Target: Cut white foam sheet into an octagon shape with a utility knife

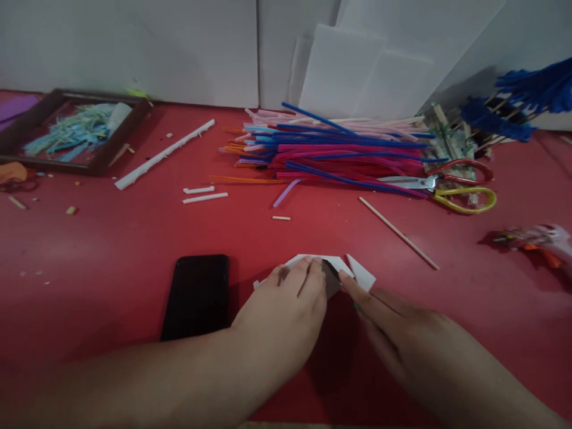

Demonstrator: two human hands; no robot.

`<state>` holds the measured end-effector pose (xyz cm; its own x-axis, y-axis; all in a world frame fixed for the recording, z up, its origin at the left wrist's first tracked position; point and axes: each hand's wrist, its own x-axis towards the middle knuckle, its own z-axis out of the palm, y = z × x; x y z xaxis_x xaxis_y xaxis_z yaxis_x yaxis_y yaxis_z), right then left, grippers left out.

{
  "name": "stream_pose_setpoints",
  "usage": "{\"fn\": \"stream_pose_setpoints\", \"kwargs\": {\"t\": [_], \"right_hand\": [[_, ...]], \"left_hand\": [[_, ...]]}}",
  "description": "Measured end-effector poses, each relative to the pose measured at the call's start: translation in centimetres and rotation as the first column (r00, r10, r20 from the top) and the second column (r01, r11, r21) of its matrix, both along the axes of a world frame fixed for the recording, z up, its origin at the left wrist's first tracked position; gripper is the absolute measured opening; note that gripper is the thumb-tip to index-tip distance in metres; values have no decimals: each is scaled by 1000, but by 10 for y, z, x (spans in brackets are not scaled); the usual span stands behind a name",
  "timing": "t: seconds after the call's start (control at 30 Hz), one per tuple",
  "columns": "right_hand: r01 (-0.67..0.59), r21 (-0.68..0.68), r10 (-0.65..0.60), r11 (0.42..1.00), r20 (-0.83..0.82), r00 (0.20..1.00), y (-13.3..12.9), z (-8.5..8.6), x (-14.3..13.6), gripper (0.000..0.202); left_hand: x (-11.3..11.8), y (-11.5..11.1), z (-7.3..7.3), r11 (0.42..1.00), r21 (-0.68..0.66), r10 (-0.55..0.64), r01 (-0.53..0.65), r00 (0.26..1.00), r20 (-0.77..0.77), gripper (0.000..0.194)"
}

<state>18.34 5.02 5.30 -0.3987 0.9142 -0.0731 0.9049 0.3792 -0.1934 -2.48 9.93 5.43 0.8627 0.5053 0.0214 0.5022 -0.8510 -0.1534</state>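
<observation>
On the red table lies a small white foam sheet [304, 260] with angled edges, and a grey piece [329, 285] shows on it. My left hand [290, 304] holds the sheet down, fingers bent and close together; its thumb is hidden. My right hand [397, 328] is closed around a cutter knife with its index finger stretched along the dark blade [331, 269]. A bit of green shows under these fingers; the rest of the handle is hidden. The blade touches the sheet near a loose white triangular flap [361, 274] at its right end.
A black phone [196, 297] lies left of my hands. Behind are pipe cleaners [339, 149], scissors [447, 183], a thin stick [397, 232] and white strips [205, 198]. A dark frame [107, 152] sits far left, a glue gun-like object [536, 238] right. White sheets [339, 68] lean behind.
</observation>
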Motion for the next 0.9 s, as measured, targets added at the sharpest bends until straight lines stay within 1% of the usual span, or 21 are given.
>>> {"fn": "stream_pose_setpoints", "kwargs": {"t": [0.07,0.17,0.27,0.4,0.53,0.6,0.67,0.77,0.83,0.9], "right_hand": [[-4,-3,4,1000,-17,1000,-3,0,2,64],[-29,-3,28,1000,-42,999,-10,-2,6,65],[-50,42,52,998,-47,998,-21,-3,9,70],[-74,120,76,990,-6,997,-38,-5,11,83],[-90,139,92,986,-8,996,-53,-6,15,84],[-48,89,54,995,-60,997,-57,-6,16,78],[42,40,-36,998,-142,989,-59,-6,15,71],[144,32,-132,989,-241,961,-53,-5,11,62],[173,37,-158,984,-250,955,-45,-5,9,57],[186,49,-171,981,-224,960,-36,-7,8,52]], "left_hand": [[-1,-1,-1,1000,-12,6,-6,1000,13,47],[-2,-2,-2,1000,5,-1,1,999,50,46],[-3,-2,-4,1000,9,-5,4,998,66,44],[-2,-2,-5,1000,-14,5,-4,998,66,46],[-4,-1,-2,999,-49,13,-10,998,58,44],[-5,1,1,997,-79,8,-5,999,44,43],[-5,4,4,995,-99,16,-14,1000,25,41],[-3,4,10,994,-80,69,-70,998,-13,41],[-3,2,12,995,-45,89,-91,995,-32,43],[-4,-1,14,994,-23,106,-107,994,-23,46]]}}
